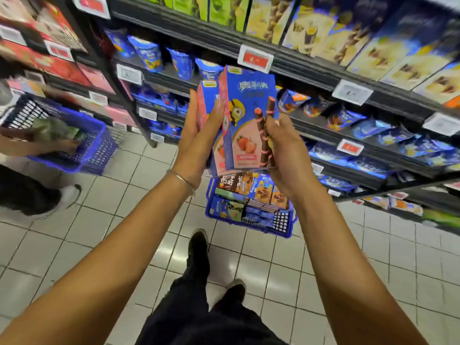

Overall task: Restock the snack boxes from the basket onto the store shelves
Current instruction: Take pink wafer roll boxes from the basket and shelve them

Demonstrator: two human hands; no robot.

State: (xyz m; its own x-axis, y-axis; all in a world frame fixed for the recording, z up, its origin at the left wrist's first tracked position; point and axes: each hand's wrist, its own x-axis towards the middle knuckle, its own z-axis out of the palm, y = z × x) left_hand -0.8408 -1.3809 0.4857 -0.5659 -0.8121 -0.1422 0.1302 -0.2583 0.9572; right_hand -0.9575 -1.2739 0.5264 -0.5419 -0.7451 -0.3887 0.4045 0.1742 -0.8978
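Observation:
Two tall blue and pink strawberry wafer-roll boxes (245, 120) stand upright between my hands at chest height, in front of the shelves (323, 78). My left hand (199, 135) grips their left side, thumb across the front. My right hand (283, 150) holds the right edge and bottom corner. Below them on the floor sits a blue basket (283, 225) filled with several more snack boxes.
Shelves of blue biscuit packs and yellow wafer boxes run along the right, with price tags (256, 58) on their edges. At the left another person's hand reaches into a second blue basket (97, 145). My feet stand on white floor tiles.

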